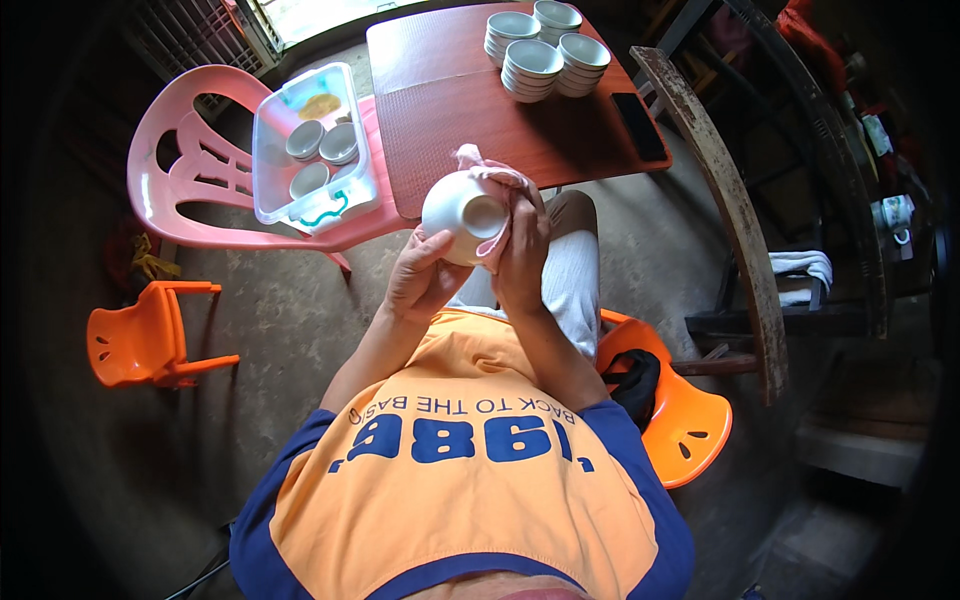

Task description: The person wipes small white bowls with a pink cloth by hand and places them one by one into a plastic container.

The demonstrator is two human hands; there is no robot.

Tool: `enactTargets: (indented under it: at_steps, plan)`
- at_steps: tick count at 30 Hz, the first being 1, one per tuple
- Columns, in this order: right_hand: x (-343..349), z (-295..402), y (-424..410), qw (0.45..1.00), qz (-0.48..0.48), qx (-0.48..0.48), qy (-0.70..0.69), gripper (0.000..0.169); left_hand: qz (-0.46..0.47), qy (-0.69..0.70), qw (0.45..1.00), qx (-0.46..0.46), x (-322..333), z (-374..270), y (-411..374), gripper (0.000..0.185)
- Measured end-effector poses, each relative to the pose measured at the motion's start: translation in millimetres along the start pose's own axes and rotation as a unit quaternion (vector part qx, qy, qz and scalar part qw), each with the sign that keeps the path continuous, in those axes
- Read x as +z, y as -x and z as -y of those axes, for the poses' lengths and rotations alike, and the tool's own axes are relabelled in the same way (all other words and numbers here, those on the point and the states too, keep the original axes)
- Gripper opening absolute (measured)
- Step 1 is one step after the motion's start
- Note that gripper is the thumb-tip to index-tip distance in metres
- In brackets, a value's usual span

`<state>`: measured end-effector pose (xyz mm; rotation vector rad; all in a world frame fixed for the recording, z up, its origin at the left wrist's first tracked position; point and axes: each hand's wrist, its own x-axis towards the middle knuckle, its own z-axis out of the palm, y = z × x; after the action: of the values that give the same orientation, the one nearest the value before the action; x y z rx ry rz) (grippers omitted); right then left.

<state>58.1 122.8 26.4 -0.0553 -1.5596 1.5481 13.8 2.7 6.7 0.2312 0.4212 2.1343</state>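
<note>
A white bowl (457, 214) is held above my lap, its outer side and foot ring facing me. My left hand (426, 274) grips the bowl's lower left edge, thumb on the outer wall. My right hand (523, 251) presses a pink cloth (499, 172) against the right side of the bowl; part of the cloth sticks up over the far rim. On the red-brown table (450, 112) ahead stand several stacks of white bowls (532, 67). More white bowls (309, 180) sit inside a clear plastic bin (262, 180) at the left.
The bin rests on a pink plastic chair (169, 202) against the table's left side. A black phone (637, 126) lies near the table's right edge. Orange plastic chairs (142, 337) stand on the floor at left and behind my right side. A worn wooden bench (720, 165) runs along the right.
</note>
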Motion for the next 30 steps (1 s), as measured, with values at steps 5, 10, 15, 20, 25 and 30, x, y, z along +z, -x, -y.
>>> enactTargets:
  at_steps: [5,10,15,20,25,30]
  plan:
    - [-21,1,-13,0.922,0.16,0.238,-0.26,0.029,0.044,-0.065,0.994,-0.076,9,-12,2,0.061]
    - [-16,8,-17,0.975,0.169,0.141,-0.041,0.031,-0.021,0.11,0.99,-0.091,-24,-14,3,0.053]
    - [15,0,31,0.958,0.013,-0.197,0.21,0.033,0.083,0.256,0.961,-0.056,-22,-16,-1,0.054]
    - [5,14,-4,0.972,0.105,-0.112,0.179,0.025,0.037,0.326,0.943,-0.061,-22,-10,-2,0.052]
    - [-9,22,-26,0.947,0.18,0.219,-0.148,0.027,0.074,0.265,0.959,-0.068,-32,-1,0,0.05]
    - [7,-12,10,0.993,-0.009,-0.055,0.107,0.033,0.015,-0.04,0.999,0.013,-12,-3,-1,0.059]
